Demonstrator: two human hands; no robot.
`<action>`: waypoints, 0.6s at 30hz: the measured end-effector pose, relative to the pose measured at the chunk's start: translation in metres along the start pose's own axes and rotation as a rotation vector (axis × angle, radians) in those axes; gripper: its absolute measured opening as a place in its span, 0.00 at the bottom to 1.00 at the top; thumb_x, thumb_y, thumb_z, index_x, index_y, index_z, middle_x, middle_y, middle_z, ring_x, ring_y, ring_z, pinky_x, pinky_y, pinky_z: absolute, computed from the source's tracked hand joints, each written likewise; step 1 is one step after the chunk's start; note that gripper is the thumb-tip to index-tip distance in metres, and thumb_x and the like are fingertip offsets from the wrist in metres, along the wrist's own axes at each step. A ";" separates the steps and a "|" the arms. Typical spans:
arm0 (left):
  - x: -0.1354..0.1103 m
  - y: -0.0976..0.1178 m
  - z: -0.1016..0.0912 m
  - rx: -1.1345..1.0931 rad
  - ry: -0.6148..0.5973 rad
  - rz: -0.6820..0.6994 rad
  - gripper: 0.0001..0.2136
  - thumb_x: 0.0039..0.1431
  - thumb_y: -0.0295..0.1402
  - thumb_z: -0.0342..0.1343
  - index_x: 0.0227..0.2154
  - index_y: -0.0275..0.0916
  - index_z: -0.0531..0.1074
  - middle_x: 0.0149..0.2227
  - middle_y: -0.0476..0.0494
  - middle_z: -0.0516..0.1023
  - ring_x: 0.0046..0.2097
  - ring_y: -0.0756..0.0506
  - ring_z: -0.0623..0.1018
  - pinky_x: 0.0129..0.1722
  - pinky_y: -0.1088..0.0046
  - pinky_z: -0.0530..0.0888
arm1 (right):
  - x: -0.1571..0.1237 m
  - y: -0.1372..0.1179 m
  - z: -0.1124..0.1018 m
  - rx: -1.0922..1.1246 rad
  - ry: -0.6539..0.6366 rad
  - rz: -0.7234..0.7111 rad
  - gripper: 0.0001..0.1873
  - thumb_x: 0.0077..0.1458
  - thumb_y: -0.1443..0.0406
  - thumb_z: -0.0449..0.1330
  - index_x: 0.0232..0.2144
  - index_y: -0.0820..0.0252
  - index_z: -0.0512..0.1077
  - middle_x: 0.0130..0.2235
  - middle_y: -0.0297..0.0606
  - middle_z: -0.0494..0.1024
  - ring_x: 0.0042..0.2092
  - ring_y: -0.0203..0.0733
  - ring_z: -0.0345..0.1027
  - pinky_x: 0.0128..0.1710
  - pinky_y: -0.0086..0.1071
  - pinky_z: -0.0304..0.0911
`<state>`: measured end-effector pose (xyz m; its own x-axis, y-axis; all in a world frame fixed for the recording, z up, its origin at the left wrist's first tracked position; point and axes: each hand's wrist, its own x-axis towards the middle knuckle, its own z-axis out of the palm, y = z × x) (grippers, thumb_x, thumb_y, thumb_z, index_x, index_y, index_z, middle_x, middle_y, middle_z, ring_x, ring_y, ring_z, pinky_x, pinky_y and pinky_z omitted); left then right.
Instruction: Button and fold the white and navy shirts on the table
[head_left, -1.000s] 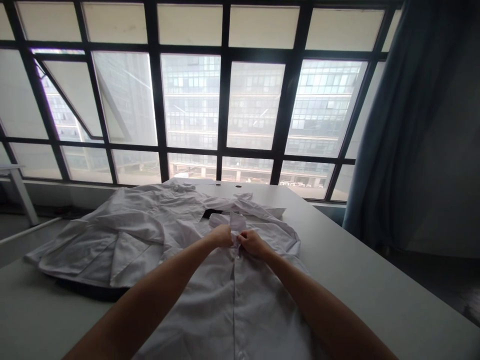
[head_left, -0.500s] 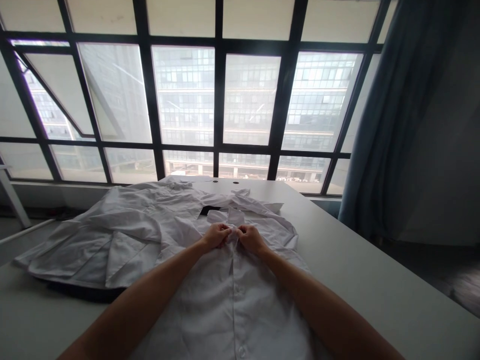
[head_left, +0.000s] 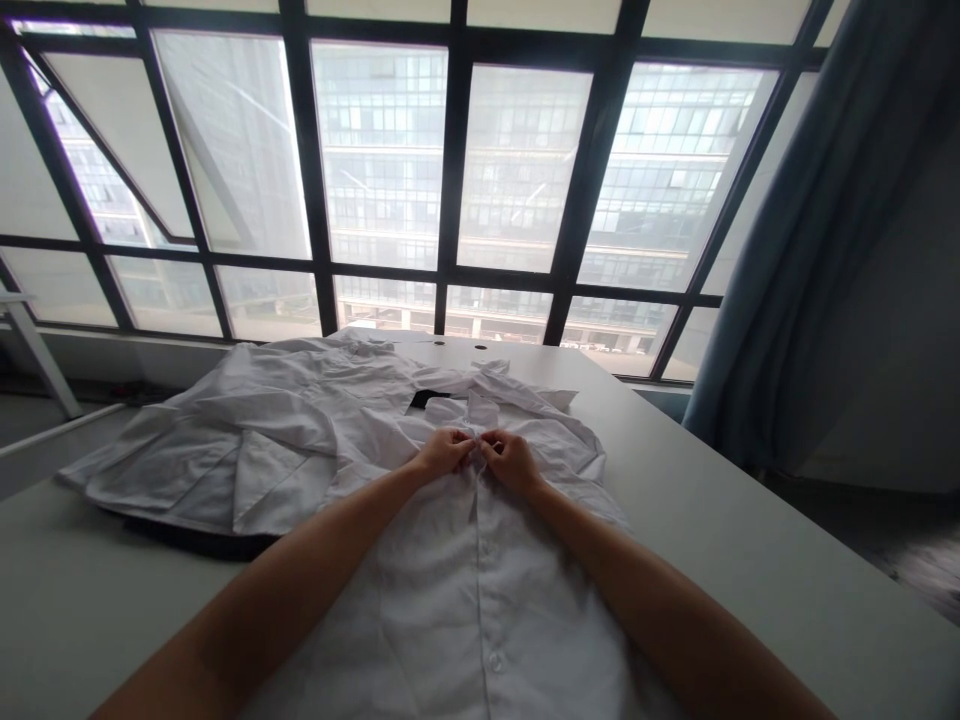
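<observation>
White shirt (head_left: 450, 590) lies beneath left hand (head_left: 446, 452) and right hand (head_left: 511, 460), both pinching it just below its collar (head_left: 485, 411).

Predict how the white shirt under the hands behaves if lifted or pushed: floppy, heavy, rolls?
The white shirt would probably hang floppy: its cloth creases and gathers where the left hand and right hand pinch it. It is likely light for its spread, the fabric looking thin. Rolling seems unlikely, since it lies broadly over the table.

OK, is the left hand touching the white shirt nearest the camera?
Touching. The head view shows the left hand pinching the white shirt at its front, just below the collar.
</observation>
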<state>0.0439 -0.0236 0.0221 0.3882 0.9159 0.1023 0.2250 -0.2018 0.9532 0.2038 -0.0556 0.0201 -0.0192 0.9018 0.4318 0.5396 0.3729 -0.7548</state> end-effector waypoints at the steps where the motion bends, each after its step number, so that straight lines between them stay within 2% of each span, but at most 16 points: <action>1: 0.000 0.001 0.000 -0.005 -0.004 -0.007 0.12 0.57 0.40 0.59 0.25 0.34 0.73 0.18 0.54 0.69 0.17 0.55 0.65 0.19 0.79 0.62 | -0.001 0.000 0.000 -0.018 -0.004 -0.005 0.16 0.52 0.60 0.56 0.35 0.65 0.79 0.26 0.39 0.79 0.25 0.38 0.69 0.26 0.27 0.61; 9: -0.003 0.005 -0.002 -0.060 -0.019 -0.040 0.13 0.59 0.40 0.58 0.25 0.35 0.72 0.18 0.53 0.70 0.18 0.55 0.65 0.19 0.80 0.62 | -0.003 -0.004 -0.002 -0.071 -0.040 -0.007 0.16 0.54 0.61 0.56 0.35 0.64 0.80 0.27 0.39 0.80 0.26 0.39 0.70 0.27 0.27 0.62; 14: -0.005 0.010 -0.002 -0.077 -0.011 -0.076 0.11 0.60 0.37 0.57 0.26 0.34 0.73 0.18 0.53 0.70 0.17 0.55 0.64 0.18 0.80 0.61 | -0.004 -0.007 -0.002 -0.080 -0.019 -0.049 0.15 0.55 0.62 0.57 0.35 0.64 0.81 0.28 0.39 0.81 0.27 0.39 0.71 0.28 0.27 0.62; 18: -0.005 0.011 0.000 -0.092 0.002 -0.120 0.13 0.59 0.39 0.59 0.26 0.34 0.73 0.19 0.52 0.71 0.17 0.56 0.65 0.18 0.80 0.62 | -0.004 -0.006 -0.002 -0.102 -0.031 -0.101 0.13 0.56 0.63 0.57 0.34 0.62 0.80 0.30 0.38 0.82 0.28 0.38 0.71 0.31 0.28 0.63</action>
<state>0.0444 -0.0300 0.0316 0.3618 0.9321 -0.0138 0.1871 -0.0582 0.9806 0.2022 -0.0622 0.0240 -0.1026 0.8677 0.4863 0.6166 0.4391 -0.6534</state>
